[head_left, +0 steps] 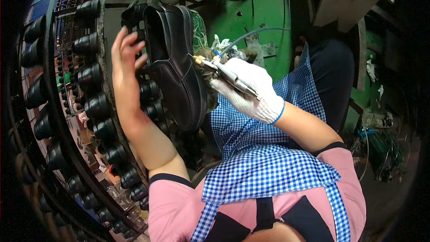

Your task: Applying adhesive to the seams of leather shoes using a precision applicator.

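L hand (125, 62) steadies black shoe (172, 62), R (gloved) (248, 89) grips spray tool (224, 72)

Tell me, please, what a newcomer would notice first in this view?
Probably the black leather shoe at centre, steadied by the bare left hand. Beside it, the white-gloved right hand points a metal spray tool at the shoe's side. On the left, rows of black round knobs curve along a rack.
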### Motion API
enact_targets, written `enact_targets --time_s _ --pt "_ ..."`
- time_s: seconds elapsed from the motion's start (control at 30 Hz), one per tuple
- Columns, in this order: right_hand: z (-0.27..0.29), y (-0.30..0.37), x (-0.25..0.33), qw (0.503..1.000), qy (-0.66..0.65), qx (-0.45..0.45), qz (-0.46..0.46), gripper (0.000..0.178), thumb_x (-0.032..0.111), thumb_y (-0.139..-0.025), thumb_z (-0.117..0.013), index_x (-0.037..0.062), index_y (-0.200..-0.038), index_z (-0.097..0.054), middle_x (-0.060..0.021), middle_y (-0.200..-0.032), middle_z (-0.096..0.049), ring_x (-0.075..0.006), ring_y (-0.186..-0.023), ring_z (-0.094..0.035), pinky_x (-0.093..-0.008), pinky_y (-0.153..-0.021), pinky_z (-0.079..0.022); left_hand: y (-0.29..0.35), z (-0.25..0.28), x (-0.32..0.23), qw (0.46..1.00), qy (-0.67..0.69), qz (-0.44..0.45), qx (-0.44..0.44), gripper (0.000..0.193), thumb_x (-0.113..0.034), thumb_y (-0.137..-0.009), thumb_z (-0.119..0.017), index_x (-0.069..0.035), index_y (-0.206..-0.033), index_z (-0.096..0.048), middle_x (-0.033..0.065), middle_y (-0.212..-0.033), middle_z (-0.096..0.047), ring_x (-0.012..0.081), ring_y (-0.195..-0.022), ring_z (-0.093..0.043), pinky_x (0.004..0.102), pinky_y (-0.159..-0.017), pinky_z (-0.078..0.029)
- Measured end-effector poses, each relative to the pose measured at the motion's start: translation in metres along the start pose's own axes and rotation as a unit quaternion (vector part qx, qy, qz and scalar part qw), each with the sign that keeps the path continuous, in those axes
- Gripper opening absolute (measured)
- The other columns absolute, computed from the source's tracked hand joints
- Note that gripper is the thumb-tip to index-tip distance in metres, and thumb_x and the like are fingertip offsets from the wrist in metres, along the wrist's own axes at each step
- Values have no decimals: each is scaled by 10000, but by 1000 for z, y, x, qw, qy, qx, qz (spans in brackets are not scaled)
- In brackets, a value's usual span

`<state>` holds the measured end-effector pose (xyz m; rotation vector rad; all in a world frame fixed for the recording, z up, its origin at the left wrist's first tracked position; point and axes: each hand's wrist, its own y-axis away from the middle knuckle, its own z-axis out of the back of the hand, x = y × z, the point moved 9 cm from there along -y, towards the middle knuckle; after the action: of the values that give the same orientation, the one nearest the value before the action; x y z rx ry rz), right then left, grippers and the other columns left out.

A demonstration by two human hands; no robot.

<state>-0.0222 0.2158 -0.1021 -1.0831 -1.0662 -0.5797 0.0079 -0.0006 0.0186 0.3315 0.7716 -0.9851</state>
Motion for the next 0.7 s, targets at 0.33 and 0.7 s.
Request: enact_targets --time_s 0.33,0.7 --pt "1 39 7 993 -2 101 -67 162 198 -847 -779 100 -881 -655 -90 -760 -611 -285 -662 -634 -350 -604 -522 153 6 94 971 185 145 -51 530 -310 -1077 -499 -47 -1520 -378 57 -1218 -502 143 -1089 -493 291 -948 -411" --pt "27 53 22 988 33 140 -51 169 228 -861 -770 93 -886 -672 -91 -757 -611 -266 -654 -649 -340 -582 -519 168 -16 65 990 90 111 -17 625 113 -853 -698 -73 -1424 -526 33 -1183 -558 115 -1061 -563 257 -899 -513"
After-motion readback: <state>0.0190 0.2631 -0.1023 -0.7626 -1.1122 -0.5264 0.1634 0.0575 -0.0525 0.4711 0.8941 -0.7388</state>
